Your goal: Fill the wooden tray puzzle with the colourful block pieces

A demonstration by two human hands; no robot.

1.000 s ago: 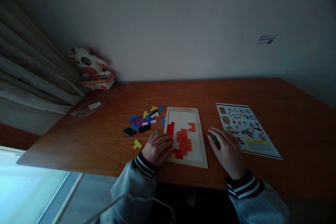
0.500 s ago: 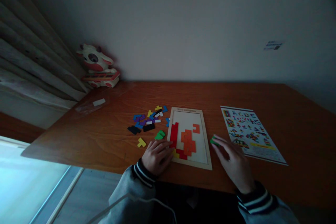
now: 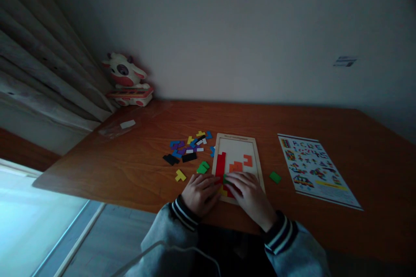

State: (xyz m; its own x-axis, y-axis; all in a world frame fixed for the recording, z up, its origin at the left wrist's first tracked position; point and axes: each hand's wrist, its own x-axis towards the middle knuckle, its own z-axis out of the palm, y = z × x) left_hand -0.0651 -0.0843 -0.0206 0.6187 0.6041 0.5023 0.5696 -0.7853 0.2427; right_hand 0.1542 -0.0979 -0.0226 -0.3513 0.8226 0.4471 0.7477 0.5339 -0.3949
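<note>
A wooden puzzle board (image 3: 238, 146) lies on the table, with red blocks (image 3: 220, 164) and orange blocks (image 3: 247, 161) inside its frame. My left hand (image 3: 200, 194) rests at the board's lower left edge, fingers lying over the rim near the red blocks. Fingertips of my right hand (image 3: 250, 194) pinch a green puzzle block (image 3: 225, 179) over the board, just right of the tall red blocks. That hand covers part of the orange and lower red blocks. A yellow block (image 3: 223, 191) shows between the hands. Another green block (image 3: 275, 177) lies right of the board.
Left of the board are loose green blocks (image 3: 203, 167), a yellow block (image 3: 180, 175), black blocks (image 3: 189, 157) and several blue, purple and white ones. A printed pattern sheet (image 3: 316, 169) lies at right. A cow toy (image 3: 128, 80) and plastic bag (image 3: 113, 130) are at back left.
My right hand has moved left from beside the board to over its lower part, carrying a green block. A green block now shows on the table there. My left hand stays at the board's edge.
</note>
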